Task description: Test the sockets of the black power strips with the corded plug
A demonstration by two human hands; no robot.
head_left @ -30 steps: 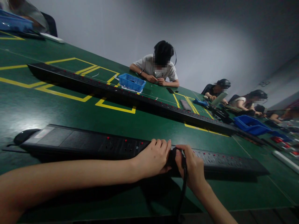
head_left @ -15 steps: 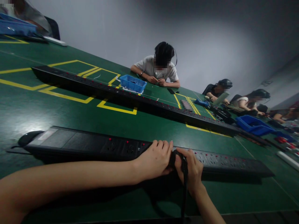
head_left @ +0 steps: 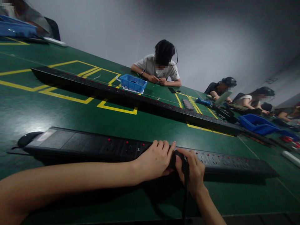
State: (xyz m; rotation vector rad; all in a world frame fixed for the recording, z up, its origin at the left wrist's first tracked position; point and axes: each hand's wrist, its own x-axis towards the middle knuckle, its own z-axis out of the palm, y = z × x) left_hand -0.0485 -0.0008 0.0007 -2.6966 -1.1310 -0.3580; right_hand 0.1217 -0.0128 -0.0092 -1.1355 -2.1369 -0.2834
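Observation:
A long black power strip [head_left: 86,142] with sockets and small red lights lies across the table in front of me. My left hand [head_left: 157,158] is closed over its middle, fingers wrapped over the far edge. Just to its right, my right hand [head_left: 192,168] grips a black power plug [head_left: 172,160] at the strip's sockets. How deep the plug sits is hidden by my fingers. From the plug a thick black cord [head_left: 186,190] hangs down toward the table's near edge.
A second long black power strip [head_left: 140,101] lies farther back on the green table [head_left: 77,115], which has yellow tape outlines. Behind it are a small blue bin [head_left: 133,83] and a co-worker [head_left: 161,64]. At the right are a darker blue tray [head_left: 257,124] and more people.
Both hands keep their places on the strip and plug. The view has shifted very slightly; otherwise little differs.

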